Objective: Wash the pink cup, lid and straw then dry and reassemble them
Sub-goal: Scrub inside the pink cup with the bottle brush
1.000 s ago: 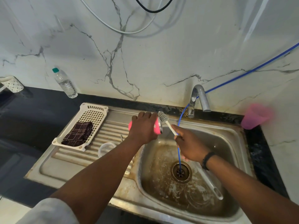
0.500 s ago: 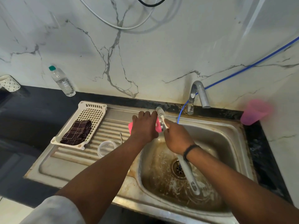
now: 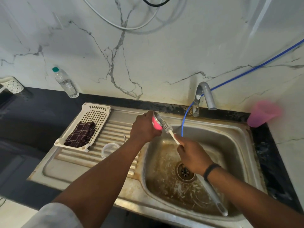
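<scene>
My left hand (image 3: 144, 127) grips the pink cup (image 3: 156, 124) on its side over the sink's left rim, its steel-rimmed mouth turned right. Most of the cup is hidden by my fingers. My right hand (image 3: 192, 157) holds a long bottle brush (image 3: 167, 128) by its white stem. The bristle head touches the cup's mouth, and the grey handle end (image 3: 213, 196) trails down over the basin. A clear lid (image 3: 109, 149) lies on the ribbed drainboard. A thin metal straw (image 3: 125, 138) lies just beside it.
The steel sink basin (image 3: 164, 170) is stained, with a drain (image 3: 185, 172) in the middle. A tap (image 3: 204, 96) and blue hose (image 3: 185, 117) stand behind. A white rack (image 3: 97, 116) holds a dark cloth (image 3: 80, 134). A water bottle (image 3: 65, 83) and pink plastic tumbler (image 3: 261, 113) stand on the counter.
My right hand drew back toward me along the brush handle, so the bristle head now shows at the cup's mouth. The cup's mouth has turned more toward the right.
</scene>
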